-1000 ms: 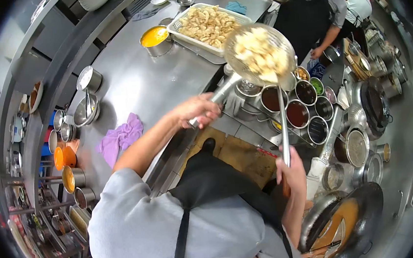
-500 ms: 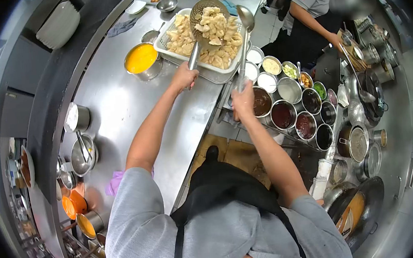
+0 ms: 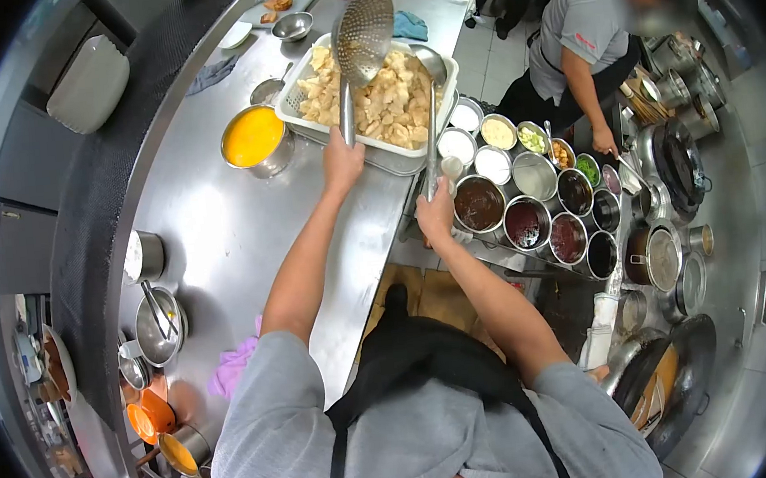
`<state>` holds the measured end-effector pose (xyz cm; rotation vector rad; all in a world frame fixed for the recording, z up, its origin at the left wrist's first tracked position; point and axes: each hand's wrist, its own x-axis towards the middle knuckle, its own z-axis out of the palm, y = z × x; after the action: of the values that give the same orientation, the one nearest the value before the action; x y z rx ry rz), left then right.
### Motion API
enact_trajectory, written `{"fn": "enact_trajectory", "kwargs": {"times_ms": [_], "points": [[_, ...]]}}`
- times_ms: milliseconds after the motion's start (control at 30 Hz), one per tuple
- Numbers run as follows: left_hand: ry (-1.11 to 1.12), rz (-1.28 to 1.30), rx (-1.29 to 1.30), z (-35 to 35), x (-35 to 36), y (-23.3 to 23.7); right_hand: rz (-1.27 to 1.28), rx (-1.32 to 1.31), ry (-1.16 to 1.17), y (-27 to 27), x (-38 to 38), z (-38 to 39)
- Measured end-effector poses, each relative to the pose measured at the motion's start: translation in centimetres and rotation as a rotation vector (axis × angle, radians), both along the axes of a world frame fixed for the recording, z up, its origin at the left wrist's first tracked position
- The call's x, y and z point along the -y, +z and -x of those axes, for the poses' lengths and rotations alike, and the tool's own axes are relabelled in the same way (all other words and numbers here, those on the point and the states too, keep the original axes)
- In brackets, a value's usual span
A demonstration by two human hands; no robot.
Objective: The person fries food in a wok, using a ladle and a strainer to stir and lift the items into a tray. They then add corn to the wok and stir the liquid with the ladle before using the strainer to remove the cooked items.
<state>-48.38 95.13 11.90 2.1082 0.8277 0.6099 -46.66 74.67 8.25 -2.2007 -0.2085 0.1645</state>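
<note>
My left hand (image 3: pixel 343 163) is closed around the handle of a perforated skimmer (image 3: pixel 365 33), its round bowl tilted above the far part of a white basket (image 3: pixel 292 110). No pieces show on the skimmer's visible face. Pale, lumpy pieces of food (image 3: pixel 390 115), perhaps chicken, fill the basket, which sits on a metal tray (image 3: pixel 387 163). My right hand (image 3: pixel 435 212) grips the long handle of a metal ladle (image 3: pixel 431 64), whose bowl lies over the basket's right side. A pot of yellow-orange liquid (image 3: pixel 253 137) stands left of the basket.
Right of the counter (image 3: pixel 245 224) stand several round containers of sauces (image 3: pixel 478 203) and chopped ingredients. Beyond them a co-worker (image 3: pixel 588 30) reaches toward the stove side. Metal bowls (image 3: pixel 159 327) and a purple cloth (image 3: pixel 233 369) lie at left; a wok (image 3: pixel 687 385) is at lower right.
Pieces on the skimmer have dropped into the basket, and the skimmer has tilted and risen away. My right hand and the ladle have shifted left. The co-worker's arm has moved lower.
</note>
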Motion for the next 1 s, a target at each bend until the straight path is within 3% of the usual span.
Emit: {"fn": "enact_trajectory", "kwargs": {"times_ms": [133, 200, 233, 267, 300, 333, 367, 400, 467, 567, 633, 667, 733, 833, 900, 1000], "points": [[0.072, 0.066, 0.097, 0.7, -0.4, 0.5, 0.009, 0.066, 0.079, -0.6, 1.6, -1.8], [0.083, 0.083, 0.205, 0.8, -1.5, 0.3, 0.030, -0.030, 0.082, 1.3, 2.3, -2.4], [0.045, 0.402, 0.168, 1.5, -1.4, 2.3, 0.007, -0.001, 0.066, 2.0, 2.6, -3.1], [0.037, 0.498, 0.201, 2.1, -1.1, 3.4, -0.035, 0.039, 0.146, 2.8, 3.1, -4.6], [-0.044, 0.619, 0.279, 2.8, -1.0, 3.9, -0.039, -0.252, 0.163, 7.8, 3.4, -4.6], [-0.039, 0.732, 0.316, 3.7, -0.5, 5.0, -0.099, -0.104, 0.177, 6.2, 3.9, -5.3], [-0.038, 0.851, 0.344, 4.6, 0.3, 6.1, -0.217, 0.474, 0.229, -0.3, 4.3, -7.6], [-0.054, 0.893, 0.349, 5.5, 1.0, 6.6, -0.237, 0.488, 0.227, 2.5, 4.9, -7.1], [-0.077, 0.921, 0.345, 7.4, 2.5, 7.2, -0.680, -0.491, 0.352, 8.6, 8.7, -4.8], [-0.148, 0.892, 0.178, 10.4, 5.9, 8.9, -0.911, -0.633, 0.485, 10.5, 16.1, -2.0], [-0.292, 0.841, 0.029, 12.8, 10.2, 12.0, -0.936, -0.661, 0.481, 10.0, 22.0, 0.6], [-0.281, 0.841, 0.028, 13.4, 12.2, 13.3, -0.879, -0.616, 0.425, 9.6, 25.3, 2.0], [-0.516, 0.856, -0.227, 14.1, 16.3, 15.7, -0.783, -0.537, 0.333, 8.8, 32.0, 5.1], [-0.743, 0.980, -0.400, 12.3, 23.0, 17.0, -0.796, -0.473, 0.113, 7.0, 41.5, 10.6], [-0.982, 1.021, -0.647, 10.3, 28.2, 16.2, -0.748, -0.438, -0.141, 5.8, 46.9, 15.6], [-1.090, 1.117, -0.950, 6.8, 37.6, 14.0, -0.590, -0.404, -0.419, 5.3, 52.8, 22.1]]}}
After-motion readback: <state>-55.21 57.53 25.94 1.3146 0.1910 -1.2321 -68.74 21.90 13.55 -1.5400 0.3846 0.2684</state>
